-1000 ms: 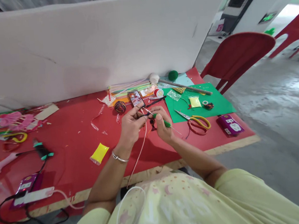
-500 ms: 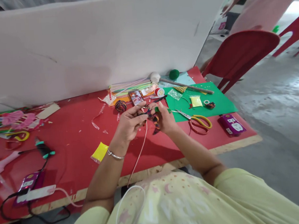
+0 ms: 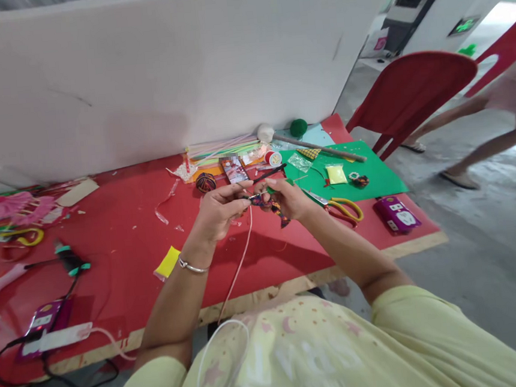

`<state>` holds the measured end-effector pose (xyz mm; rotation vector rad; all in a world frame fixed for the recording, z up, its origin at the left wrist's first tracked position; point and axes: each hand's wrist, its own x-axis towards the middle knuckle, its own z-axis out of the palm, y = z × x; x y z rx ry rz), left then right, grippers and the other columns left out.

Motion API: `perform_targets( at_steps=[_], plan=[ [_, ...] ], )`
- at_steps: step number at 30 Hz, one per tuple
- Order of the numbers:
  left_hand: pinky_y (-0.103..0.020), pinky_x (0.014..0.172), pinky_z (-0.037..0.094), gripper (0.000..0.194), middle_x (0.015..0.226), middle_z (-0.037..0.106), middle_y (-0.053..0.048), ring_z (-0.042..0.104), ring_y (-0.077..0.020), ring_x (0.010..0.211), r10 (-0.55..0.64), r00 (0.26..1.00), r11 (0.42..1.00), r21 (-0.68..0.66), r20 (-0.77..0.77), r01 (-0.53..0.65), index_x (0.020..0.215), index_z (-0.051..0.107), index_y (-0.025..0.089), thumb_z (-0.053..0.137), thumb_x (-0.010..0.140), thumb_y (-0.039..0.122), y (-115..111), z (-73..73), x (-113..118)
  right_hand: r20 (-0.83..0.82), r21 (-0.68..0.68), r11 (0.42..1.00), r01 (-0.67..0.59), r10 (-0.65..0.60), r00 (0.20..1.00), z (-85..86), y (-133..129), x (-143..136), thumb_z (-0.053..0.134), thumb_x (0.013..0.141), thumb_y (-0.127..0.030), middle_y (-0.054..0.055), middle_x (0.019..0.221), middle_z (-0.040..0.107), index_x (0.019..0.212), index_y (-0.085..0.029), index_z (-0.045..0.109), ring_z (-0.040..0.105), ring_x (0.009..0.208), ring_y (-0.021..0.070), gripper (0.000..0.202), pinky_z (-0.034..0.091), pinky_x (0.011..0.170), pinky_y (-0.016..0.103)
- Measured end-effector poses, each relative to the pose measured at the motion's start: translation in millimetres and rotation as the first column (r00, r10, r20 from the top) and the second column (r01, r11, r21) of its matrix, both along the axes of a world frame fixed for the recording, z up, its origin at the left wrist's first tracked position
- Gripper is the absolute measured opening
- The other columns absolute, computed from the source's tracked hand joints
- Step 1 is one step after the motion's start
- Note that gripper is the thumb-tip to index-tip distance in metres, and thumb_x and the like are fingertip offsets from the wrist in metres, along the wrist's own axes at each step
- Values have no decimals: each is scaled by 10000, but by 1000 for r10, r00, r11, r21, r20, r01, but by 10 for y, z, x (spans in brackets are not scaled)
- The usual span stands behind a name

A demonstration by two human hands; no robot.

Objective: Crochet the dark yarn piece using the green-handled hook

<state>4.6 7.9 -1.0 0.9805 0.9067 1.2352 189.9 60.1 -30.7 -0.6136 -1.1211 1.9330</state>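
Observation:
My left hand (image 3: 218, 212) pinches one end of a small dark multicoloured knitted piece (image 3: 278, 213) above the red table. On its other side my right hand (image 3: 288, 198) is closed around a crochet hook with a green handle (image 3: 285, 186), and its fingers also touch the piece, which hangs below them. The hook's tip is hard to make out between the hands. Behind my left hand lies a ball of dark multicoloured yarn (image 3: 205, 182). A small picture card (image 3: 234, 170) lies beside the ball.
Scissors (image 3: 345, 208) and a purple socket block (image 3: 396, 214) lie to the right. A yellow packet (image 3: 168, 263) is near my left forearm. Glue gun (image 3: 71, 258) and cables are at left. A white board (image 3: 148, 76) stands behind. A person's legs (image 3: 462, 157) show beyond a red chair (image 3: 416, 92).
My hands have moved slightly apart, and more of the knitted piece shows, hanging further right. The person behind the chair has moved right and down in view.

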Motion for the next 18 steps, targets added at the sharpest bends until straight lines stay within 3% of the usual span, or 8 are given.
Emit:
perform_targets(
  at_steps=[6,9,13,16,18],
  plan=[
    [-206,504,377,451,685,645,8,482,-56,518,-9,998,1000,9,-64,10,1044,813,176,851,595,148,29,-59,2,35,41,994,-99,97,995,-10,79,59,697,809,-468,1,630,636,781,-138,676,563,527,100,332,495,501,215],
    [-215,545,421,452,744,673,-10,533,-83,591,1,981,998,62,-195,11,1065,810,166,838,614,155,16,-33,-26,110,134,986,-101,86,990,-17,145,127,720,801,-457,41,698,696,752,-126,705,624,606,119,335,510,544,214],
    [-226,596,450,408,765,695,-21,567,-111,651,155,897,976,204,-415,-74,1059,813,145,805,650,151,-22,-5,-22,249,322,938,-131,50,967,92,177,268,680,878,-470,70,814,740,851,-137,762,691,748,164,344,564,691,275],
    [-236,615,466,409,728,690,-4,564,-120,633,298,821,938,307,-487,-158,1077,816,167,780,670,150,-52,-40,23,313,569,812,-130,-68,947,207,108,318,610,943,-478,79,894,734,851,-166,771,695,815,180,363,566,773,318],
    [-239,648,485,434,730,695,1,578,-129,657,363,788,916,344,-498,-204,1107,811,190,772,676,152,-64,-68,64,323,753,648,-114,-213,922,228,20,292,583,968,-445,88,941,721,826,-182,764,683,853,182,349,559,796,324]
  ],
)
